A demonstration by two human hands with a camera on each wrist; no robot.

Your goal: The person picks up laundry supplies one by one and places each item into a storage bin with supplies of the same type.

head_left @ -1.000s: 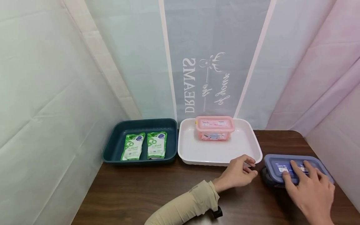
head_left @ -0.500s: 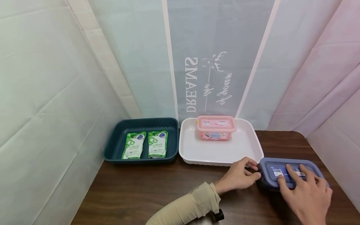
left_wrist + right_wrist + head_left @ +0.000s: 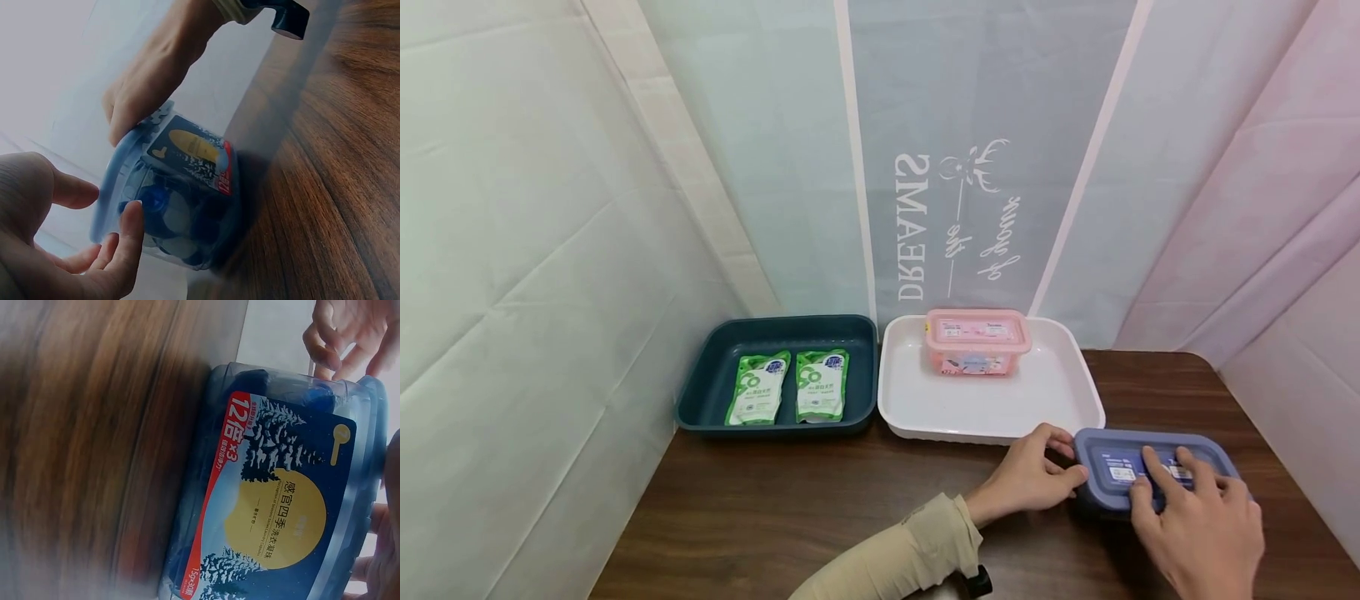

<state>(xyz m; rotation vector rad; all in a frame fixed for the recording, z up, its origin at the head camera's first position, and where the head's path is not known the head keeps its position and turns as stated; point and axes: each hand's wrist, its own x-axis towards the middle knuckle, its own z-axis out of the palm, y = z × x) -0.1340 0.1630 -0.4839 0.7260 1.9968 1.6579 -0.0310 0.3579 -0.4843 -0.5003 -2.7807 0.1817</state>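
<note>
A clear box of laundry capsules (image 3: 275, 500) with a blue lid (image 3: 1195, 450) is at the right of the table. Dark blue and white capsules show through its wall in the left wrist view. My right hand (image 3: 1206, 525) lies on top, fingers spread over the lid. At the box's left end is my left hand (image 3: 1030, 475), thumb and fingertips right at the lid's edge, fingers loosely bent. In the left wrist view the left thumb (image 3: 75, 190) and fingers (image 3: 128, 244) are spread apart around that corner.
A white tray (image 3: 925, 417) behind the left hand holds a pink-lidded box (image 3: 977, 342). To its left, a dark green tray (image 3: 700, 408) holds two green-and-white pouches (image 3: 756, 389). Fabric walls (image 3: 775, 167) enclose the wooden table (image 3: 760, 508) at the back and sides.
The capsule box has shifted left and toward me under my right hand, meeting the left hand's fingertips. My left hand has barely moved. The trays have kept their places.
</note>
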